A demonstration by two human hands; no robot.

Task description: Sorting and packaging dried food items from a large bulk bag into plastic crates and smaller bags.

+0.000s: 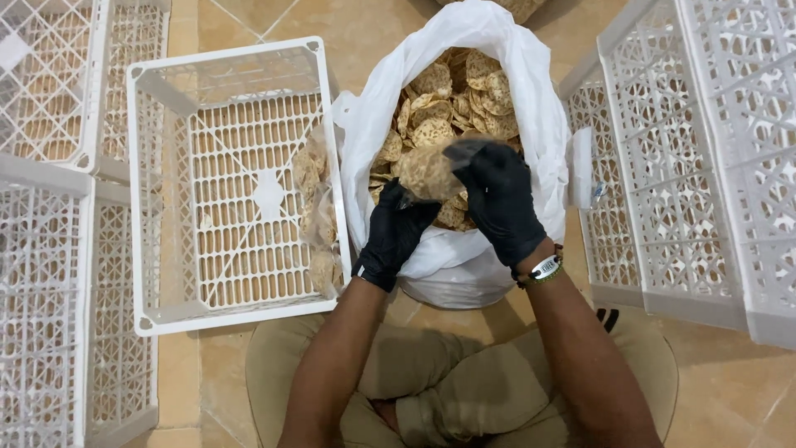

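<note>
Tiled floor underlies a white plastic lattice crate (240,187) left of the black-gloved left hand (394,236). Both it and the black-gloved right hand (497,199) clamp a small clear bag of thin round crackers (427,172): light, brittle, best cradled underneath.

The mouth of the big white bag (531,99) stands open above the crackers, giving clear passage from above. White crate (232,187) flanks it at left with an open top, though 1 packed pouch (319,211) leans against its near wall; stacked crates (696,158) wall off the right.
</note>
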